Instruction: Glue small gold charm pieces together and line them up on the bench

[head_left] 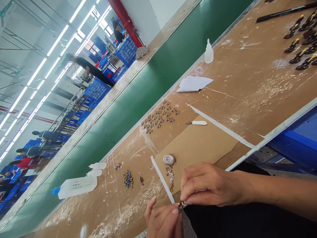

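Brown workbench (257,82), scuffed, pale smears, spread beyond the fingers. Green conveyor belt (138,105) past its far edge, well apart from the fingers. Right hand (208,185): thumb and fingers pinched on a miniature part. Left hand (163,218): thumb and fingertips closed on the same part from below it in view. Cardboard sheet (210,142) just beyond the right fingers. Clear blue-capped bottle (81,187) lying well left of the fingers. White-handled craft knife (199,122) on the cardboard, farther out from the right fingers. Round whitish tub (169,160) near the right fingertips, glossy wet-looking trail running from it toward them. Spaced-out blue-and-gold miniatures (159,119) far side of the fingers; heaped blue-and-gold pieces (128,179) left of them. Miniature part (182,205) itself: between both hands' fingertips, touching both; tiny, mostly dark, light and orange flecks, some shine; outline largely covered by fingers, exact shape can't tell.
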`<control>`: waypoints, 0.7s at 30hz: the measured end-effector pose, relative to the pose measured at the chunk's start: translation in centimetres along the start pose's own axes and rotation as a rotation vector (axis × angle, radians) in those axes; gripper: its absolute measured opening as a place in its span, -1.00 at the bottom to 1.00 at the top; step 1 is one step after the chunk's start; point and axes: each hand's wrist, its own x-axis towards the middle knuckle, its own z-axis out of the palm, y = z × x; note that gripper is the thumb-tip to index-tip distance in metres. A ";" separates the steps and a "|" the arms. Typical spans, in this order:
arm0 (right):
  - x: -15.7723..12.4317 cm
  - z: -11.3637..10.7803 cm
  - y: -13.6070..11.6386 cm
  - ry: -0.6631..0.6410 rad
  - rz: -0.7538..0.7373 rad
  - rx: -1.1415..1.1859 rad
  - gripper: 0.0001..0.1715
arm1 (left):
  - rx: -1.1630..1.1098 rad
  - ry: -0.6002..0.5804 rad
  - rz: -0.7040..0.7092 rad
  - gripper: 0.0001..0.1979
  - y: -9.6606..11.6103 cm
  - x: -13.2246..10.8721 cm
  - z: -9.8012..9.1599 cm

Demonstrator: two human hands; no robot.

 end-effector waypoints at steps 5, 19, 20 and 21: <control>0.2 -0.2 -0.3 0.004 0.024 -0.027 -0.82 | -0.005 -0.041 -0.045 -0.88 0.0 0.1 0.1; 1.5 -2.1 -0.5 -0.068 0.007 -0.180 -0.81 | -0.169 -0.027 -0.279 -0.84 -2.8 -0.5 0.6; 1.8 -2.8 -0.4 -0.048 0.023 -0.190 -0.81 | -0.183 -0.008 -0.329 -0.86 -3.5 0.0 0.5; 2.0 -3.6 -0.1 0.004 0.045 -0.198 -0.81 | -0.183 0.009 -0.378 -0.83 -4.2 0.7 0.5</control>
